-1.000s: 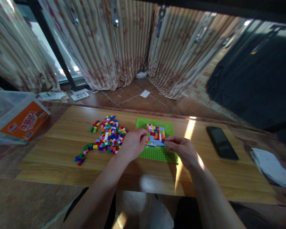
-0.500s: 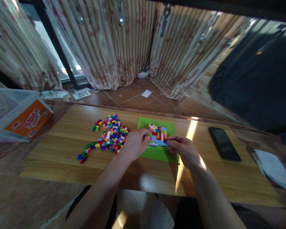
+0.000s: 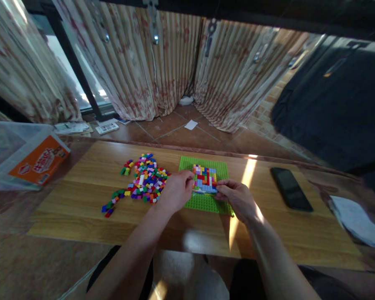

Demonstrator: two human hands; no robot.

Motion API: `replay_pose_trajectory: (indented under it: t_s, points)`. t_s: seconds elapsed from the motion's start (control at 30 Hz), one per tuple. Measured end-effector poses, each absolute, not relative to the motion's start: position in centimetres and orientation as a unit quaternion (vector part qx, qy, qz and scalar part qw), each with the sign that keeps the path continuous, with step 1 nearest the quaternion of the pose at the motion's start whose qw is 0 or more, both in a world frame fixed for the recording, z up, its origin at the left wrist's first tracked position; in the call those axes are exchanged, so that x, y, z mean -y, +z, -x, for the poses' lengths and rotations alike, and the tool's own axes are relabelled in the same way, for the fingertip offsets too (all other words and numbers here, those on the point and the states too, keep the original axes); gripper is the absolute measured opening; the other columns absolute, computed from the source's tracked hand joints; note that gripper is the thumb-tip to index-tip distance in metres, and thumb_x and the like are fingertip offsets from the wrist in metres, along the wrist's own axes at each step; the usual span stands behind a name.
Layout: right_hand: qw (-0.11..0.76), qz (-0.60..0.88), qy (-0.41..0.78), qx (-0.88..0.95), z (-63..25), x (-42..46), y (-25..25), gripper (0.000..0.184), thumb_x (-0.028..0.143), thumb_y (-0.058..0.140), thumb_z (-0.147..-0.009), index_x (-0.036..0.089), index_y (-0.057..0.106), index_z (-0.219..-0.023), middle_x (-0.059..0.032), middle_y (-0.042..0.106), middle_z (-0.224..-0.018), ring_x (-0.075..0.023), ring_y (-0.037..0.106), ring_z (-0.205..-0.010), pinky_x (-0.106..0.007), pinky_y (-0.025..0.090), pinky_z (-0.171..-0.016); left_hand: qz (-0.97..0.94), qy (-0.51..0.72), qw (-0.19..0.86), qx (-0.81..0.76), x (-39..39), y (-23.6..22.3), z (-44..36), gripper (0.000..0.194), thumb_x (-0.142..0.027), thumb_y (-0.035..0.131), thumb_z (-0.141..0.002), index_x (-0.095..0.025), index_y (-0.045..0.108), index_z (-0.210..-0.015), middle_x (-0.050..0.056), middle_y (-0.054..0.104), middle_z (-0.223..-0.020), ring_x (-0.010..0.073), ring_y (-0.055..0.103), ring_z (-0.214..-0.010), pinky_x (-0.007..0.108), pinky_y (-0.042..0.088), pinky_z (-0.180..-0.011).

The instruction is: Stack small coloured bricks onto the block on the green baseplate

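Observation:
A flat build of colourful toy bricks [image 3: 204, 177] stands on the green studded baseplate [image 3: 203, 205]. At its left edge is my left hand [image 3: 177, 188], fingers curled and thumb side toward the bricks; whatever is in those fingers is hidden. My right hand [image 3: 236, 196] is closed in a pinch at the build's lower right corner, its fingertips touching the bricks there. Whether a loose brick lies between them I cannot make out. Left of the baseplate a heap of loose toy bricks [image 3: 146, 177] spreads over the wooden table [image 3: 75, 208], partly covered by my left hand.
A black phone [image 3: 291, 188] lies on the table's right side. Beyond the right end are white papers [image 3: 359, 216]. A clear plastic box [image 3: 15, 137] with an orange label stands off the left end. Patterned curtains [image 3: 162, 66] hang behind.
The whole view has shifted slightly. Both hands stay at the build's two sides, and my right fingertips have moved a little along its lower right corner.

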State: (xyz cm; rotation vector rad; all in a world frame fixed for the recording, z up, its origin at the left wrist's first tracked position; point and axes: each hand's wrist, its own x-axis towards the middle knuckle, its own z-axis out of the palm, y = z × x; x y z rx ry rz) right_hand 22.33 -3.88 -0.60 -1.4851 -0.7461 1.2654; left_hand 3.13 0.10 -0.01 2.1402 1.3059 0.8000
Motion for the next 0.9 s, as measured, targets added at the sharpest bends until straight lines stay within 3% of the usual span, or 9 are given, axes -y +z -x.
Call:
replay_pose_trajectory:
  t_s: [0.37, 0.5, 0.63, 0.9]
  points:
    - [0.541, 0.625, 0.478, 0.297, -23.1, 3.5, -0.3, 0.022, 0.030, 0.077, -0.059, 0.016, 0.066, -0.071, 0.0008, 0.061, -0.056, -0.0087, 0.052, -0.048, -0.022, 0.046, -0.046, -0.785, 0.291, 0.273, -0.474, 0.3, 0.2, -3.7, 0.019, -0.011, 0.050, -0.083, -0.017, 0.066, -0.092, 0.005, 0.071, -0.088, 0.0174, 0.065, -0.080, 0.030, 0.051, -0.077]
    - [0.614, 0.622, 0.407, 0.264, -23.1, 3.2, -0.4, 0.020, 0.026, 0.075, -0.060, 0.017, 0.067, -0.075, 0.0010, 0.061, -0.060, -0.0090, 0.050, -0.048, -0.023, 0.043, -0.044, -0.780, 0.317, 0.289, -0.455, 0.3, 0.4, -3.6, 0.021, -0.011, 0.049, -0.085, -0.016, 0.067, -0.094, 0.006, 0.071, -0.091, 0.0173, 0.065, -0.082, 0.030, 0.051, -0.079]
    - [0.696, 0.487, 0.482, 0.214, -23.8, 2.5, 0.2, 0.014, 0.024, 0.071, -0.063, 0.020, 0.061, -0.072, 0.0029, 0.058, -0.065, -0.0074, 0.047, -0.050, -0.023, 0.043, -0.048, -0.769, 0.351, 0.330, -0.421, 1.2, 1.4, -3.7, 0.018, -0.018, 0.051, -0.088, -0.017, 0.068, -0.095, 0.005, 0.071, -0.089, 0.0153, 0.064, -0.078, 0.028, 0.050, -0.075]
    - [0.704, 0.404, 0.529, 0.248, -24.4, 1.7, 0.3, 0.013, 0.026, 0.065, -0.070, 0.023, 0.053, -0.068, 0.0030, 0.053, -0.065, -0.0085, 0.044, -0.052, -0.027, 0.045, -0.058, -0.784, 0.257, 0.475, -0.306, 4.8, 2.1, -7.0, 0.023, -0.030, 0.050, -0.091, -0.016, 0.068, -0.086, 0.002, 0.067, -0.076, 0.0114, 0.057, -0.066, 0.023, 0.041, -0.061]
